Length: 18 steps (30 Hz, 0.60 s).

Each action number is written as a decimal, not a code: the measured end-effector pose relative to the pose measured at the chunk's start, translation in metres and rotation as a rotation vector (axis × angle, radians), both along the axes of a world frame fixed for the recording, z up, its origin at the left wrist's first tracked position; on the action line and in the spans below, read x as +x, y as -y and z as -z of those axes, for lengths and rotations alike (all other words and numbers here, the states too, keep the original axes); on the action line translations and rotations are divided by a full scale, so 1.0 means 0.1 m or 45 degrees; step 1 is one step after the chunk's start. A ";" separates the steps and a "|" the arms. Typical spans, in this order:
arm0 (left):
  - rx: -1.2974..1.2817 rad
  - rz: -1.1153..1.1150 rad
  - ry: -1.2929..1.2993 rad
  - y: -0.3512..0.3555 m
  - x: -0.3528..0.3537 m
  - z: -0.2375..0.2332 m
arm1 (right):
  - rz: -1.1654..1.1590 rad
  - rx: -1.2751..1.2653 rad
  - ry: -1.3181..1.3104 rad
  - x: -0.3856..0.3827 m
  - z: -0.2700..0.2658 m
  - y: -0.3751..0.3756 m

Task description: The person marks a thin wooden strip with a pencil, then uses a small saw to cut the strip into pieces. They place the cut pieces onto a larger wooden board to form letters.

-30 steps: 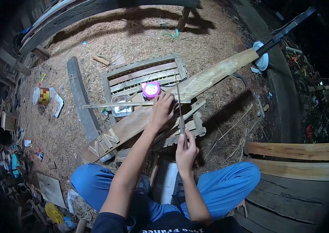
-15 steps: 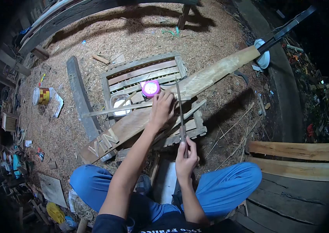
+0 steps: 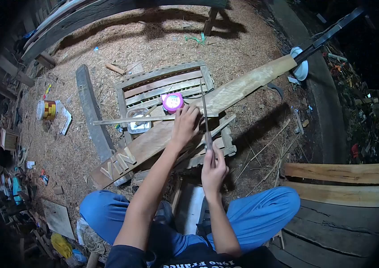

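Note:
My left hand (image 3: 186, 127) presses its bent fingers on a thin wooden strip (image 3: 131, 119), holding it on a long plank (image 3: 153, 142). In my right hand (image 3: 214, 172) is the brown handle of a saw (image 3: 205, 111). Its long, narrow blade is seen nearly edge-on and crosses the strip just right of my left fingers; the teeth cannot be made out. Wooden letters (image 3: 118, 165) reading VIN lie at the plank's near left end. Just beyond my left hand sits a round pink-rimmed object (image 3: 173, 102) with a bright face.
Beneath the plank is a slatted wooden crate (image 3: 162, 76), with a clear plastic tub (image 3: 139, 121) on it. A dark curved beam (image 3: 90, 102) and a patterned bucket (image 3: 46, 110) are to the left. Boards (image 3: 341, 192) lie at right, near my knee.
My right hand and the saw have shifted slightly forward, away from me. The strip's left end has swung a little farther away. My left hand stays on the strip.

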<state>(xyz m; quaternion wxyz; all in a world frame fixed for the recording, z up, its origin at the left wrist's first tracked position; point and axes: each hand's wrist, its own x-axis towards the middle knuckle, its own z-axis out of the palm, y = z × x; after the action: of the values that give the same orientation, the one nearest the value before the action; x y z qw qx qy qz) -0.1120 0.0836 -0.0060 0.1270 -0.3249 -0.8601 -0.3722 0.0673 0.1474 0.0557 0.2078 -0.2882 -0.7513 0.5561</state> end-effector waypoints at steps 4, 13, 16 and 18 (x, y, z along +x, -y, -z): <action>0.031 -0.003 -0.027 -0.02 0.00 0.01 | 0.029 0.107 0.037 0.28 0.01 0.07; -0.097 0.020 -0.046 0.01 0.02 0.01 | 0.047 0.065 0.119 0.39 -0.03 -0.09; -0.068 -0.005 -0.025 0.00 0.02 0.05 | -0.010 0.063 0.015 0.07 0.07 -0.14; -0.099 -0.030 -0.019 0.00 0.04 0.01 | -0.034 0.036 -0.026 -0.13 0.08 -0.11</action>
<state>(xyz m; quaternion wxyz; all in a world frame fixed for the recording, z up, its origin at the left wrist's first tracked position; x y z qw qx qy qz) -0.1076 0.0840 -0.0068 0.1250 -0.3222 -0.8766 -0.3347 0.0543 0.1585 0.0475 0.2120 -0.2696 -0.7607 0.5511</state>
